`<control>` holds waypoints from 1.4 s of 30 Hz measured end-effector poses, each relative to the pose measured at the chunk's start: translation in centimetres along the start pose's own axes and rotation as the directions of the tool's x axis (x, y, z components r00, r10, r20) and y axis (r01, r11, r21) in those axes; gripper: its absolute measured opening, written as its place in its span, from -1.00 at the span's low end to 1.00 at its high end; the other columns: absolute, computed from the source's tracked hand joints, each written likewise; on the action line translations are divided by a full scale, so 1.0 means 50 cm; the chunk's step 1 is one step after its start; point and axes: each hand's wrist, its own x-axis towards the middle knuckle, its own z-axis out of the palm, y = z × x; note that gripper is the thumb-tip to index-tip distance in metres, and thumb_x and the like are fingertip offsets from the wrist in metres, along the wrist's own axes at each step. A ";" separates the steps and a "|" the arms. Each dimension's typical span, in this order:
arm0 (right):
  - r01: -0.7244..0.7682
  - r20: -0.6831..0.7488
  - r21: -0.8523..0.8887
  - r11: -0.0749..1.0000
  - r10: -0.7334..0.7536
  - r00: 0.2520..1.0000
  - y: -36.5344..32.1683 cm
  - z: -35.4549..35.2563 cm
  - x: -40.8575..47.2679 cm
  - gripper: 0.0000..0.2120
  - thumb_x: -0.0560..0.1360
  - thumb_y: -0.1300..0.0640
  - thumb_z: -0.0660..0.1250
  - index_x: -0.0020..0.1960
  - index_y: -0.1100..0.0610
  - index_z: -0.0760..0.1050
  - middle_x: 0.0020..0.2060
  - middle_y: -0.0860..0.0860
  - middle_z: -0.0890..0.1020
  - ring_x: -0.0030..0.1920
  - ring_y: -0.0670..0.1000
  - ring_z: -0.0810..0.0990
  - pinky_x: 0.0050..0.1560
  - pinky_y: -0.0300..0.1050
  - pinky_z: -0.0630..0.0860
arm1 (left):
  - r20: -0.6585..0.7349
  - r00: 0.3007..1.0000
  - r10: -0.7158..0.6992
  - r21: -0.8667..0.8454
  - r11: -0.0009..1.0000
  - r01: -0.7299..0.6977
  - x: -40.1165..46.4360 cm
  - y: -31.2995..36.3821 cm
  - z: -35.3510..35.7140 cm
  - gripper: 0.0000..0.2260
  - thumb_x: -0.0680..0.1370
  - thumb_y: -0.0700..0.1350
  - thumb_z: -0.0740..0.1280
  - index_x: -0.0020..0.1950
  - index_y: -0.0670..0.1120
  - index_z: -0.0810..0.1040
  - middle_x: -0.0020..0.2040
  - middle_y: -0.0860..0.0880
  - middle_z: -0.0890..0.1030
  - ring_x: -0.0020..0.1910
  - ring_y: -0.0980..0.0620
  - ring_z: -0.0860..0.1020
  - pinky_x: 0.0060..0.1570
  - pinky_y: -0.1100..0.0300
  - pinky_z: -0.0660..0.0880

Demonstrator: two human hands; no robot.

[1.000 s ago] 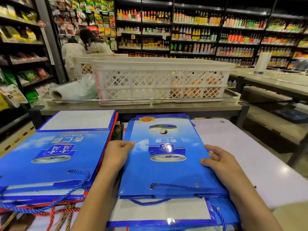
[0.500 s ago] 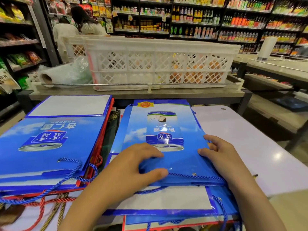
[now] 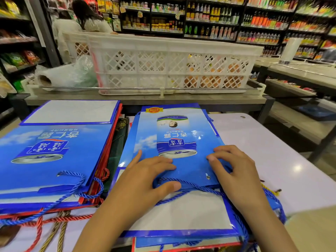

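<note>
A flat blue paper gift bag [image 3: 174,135] with a printed can and blue rope handles lies on top of a pile of similar bags on the white table. My left hand [image 3: 145,179] lies on its near left part, fingers stretched over the paper and thumb by the rope handle. My right hand [image 3: 234,170] rests on its near right part with bent fingers whose tips press the paper. Under the top bag, a bag with a white panel [image 3: 181,211] sticks out toward me.
A second pile of blue and red bags [image 3: 54,151] with rope handles lies on the left. Behind stands a counter with a white lattice crate [image 3: 163,64] and a plastic bag roll [image 3: 54,77]. The white table [image 3: 281,160] extends right. Two people stand by the far left shelves.
Both hands have moved from the bag's side edges onto its near face. My left hand has slid right across the paper to the handle. The camera has dipped closer.
</note>
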 end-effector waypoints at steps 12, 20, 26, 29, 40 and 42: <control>0.324 0.125 0.037 0.945 -0.326 0.937 -0.013 -0.004 -0.020 -0.65 0.53 -0.18 0.17 -0.24 0.02 0.54 -0.26 -0.16 0.56 -0.19 -0.13 0.51 -0.03 -0.20 0.36 | -0.207 0.978 0.034 -0.047 0.998 -0.045 0.001 0.050 0.026 -0.82 0.49 0.18 0.16 -0.11 0.11 0.44 -0.20 0.13 0.55 -0.25 0.16 0.46 -0.28 0.27 0.41; 0.440 0.118 -0.055 0.896 -0.432 0.894 -0.005 0.003 -0.021 -0.72 0.57 -0.08 0.18 -0.19 0.05 0.52 -0.25 -0.15 0.53 -0.21 -0.07 0.49 -0.09 -0.13 0.39 | -0.239 0.875 -0.422 -0.601 0.772 0.208 0.002 0.056 0.000 -0.85 0.58 -0.27 0.23 -0.09 -0.09 0.55 -0.16 0.05 0.66 -0.12 0.10 0.62 -0.14 0.20 0.56; 0.484 0.114 -0.115 0.867 -0.473 0.874 -0.018 0.000 -0.015 -0.71 0.59 -0.10 0.13 -0.13 0.03 0.53 -0.30 -0.13 0.52 -0.27 -0.08 0.44 -0.20 -0.17 0.36 | -0.217 0.961 0.171 0.143 0.979 -0.143 0.011 0.062 0.001 -0.64 0.58 0.24 0.07 0.14 0.10 0.53 0.01 0.20 0.60 0.03 0.19 0.51 0.20 0.12 0.31; 0.444 0.103 -0.070 0.893 -0.436 0.894 -0.035 -0.013 -0.015 -0.72 0.58 -0.17 0.10 -0.08 -0.05 0.50 -0.30 -0.16 0.55 -0.26 -0.10 0.47 -0.19 -0.24 0.39 | -0.208 0.951 0.229 0.210 0.960 -0.185 0.030 0.061 0.000 -0.70 0.58 0.11 0.12 -0.14 0.01 0.55 -0.28 0.14 0.52 -0.28 0.10 0.46 -0.20 0.18 0.38; 0.173 0.229 0.131 0.976 -0.200 0.953 -0.042 -0.064 -0.021 -0.79 0.53 -0.11 0.07 0.01 -0.33 0.44 -0.03 -0.34 0.54 0.00 -0.24 0.52 -0.05 -0.44 0.39 | -0.406 0.736 -0.542 -0.666 0.727 0.168 0.061 0.016 -0.043 -0.71 0.61 -0.15 0.21 -0.31 -0.11 0.49 -0.46 0.09 0.46 -0.34 0.08 0.47 -0.17 0.16 0.43; 0.106 0.248 0.232 0.967 -0.164 0.955 -0.045 -0.064 -0.022 -0.81 0.52 -0.08 0.07 -0.01 -0.29 0.42 -0.22 -0.16 0.56 -0.20 -0.06 0.52 -0.22 -0.28 0.41 | -0.393 0.718 -0.574 -0.676 0.710 0.198 0.069 0.009 -0.043 -0.70 0.61 -0.15 0.21 -0.32 -0.12 0.49 -0.45 0.08 0.48 -0.33 0.06 0.48 -0.18 0.15 0.42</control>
